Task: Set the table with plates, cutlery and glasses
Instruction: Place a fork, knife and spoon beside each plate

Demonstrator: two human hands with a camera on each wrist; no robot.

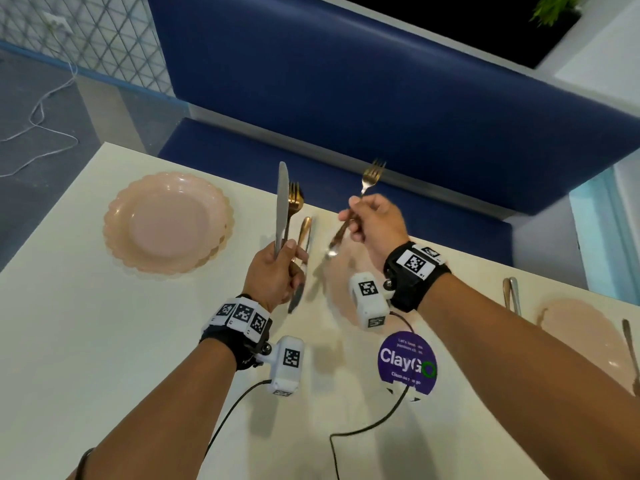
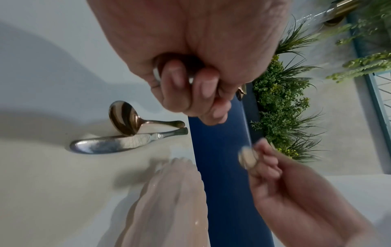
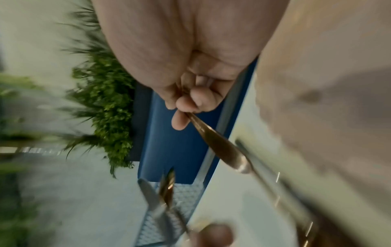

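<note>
My left hand grips a silver knife and a gold fork, both upright above the cream table. Held a little higher, my right hand pinches a second gold fork by its handle, tines up and away. A gold spoon and another knife lie on the table between two pink scalloped plates, one at the left and one under my right wrist. In the right wrist view the fork handle sticks out from my fingers.
A third pink plate lies at the right with cutlery on both sides of it. A purple round sticker is on the table near me. A blue bench runs along the far edge. Black wrist-camera cables trail over the table.
</note>
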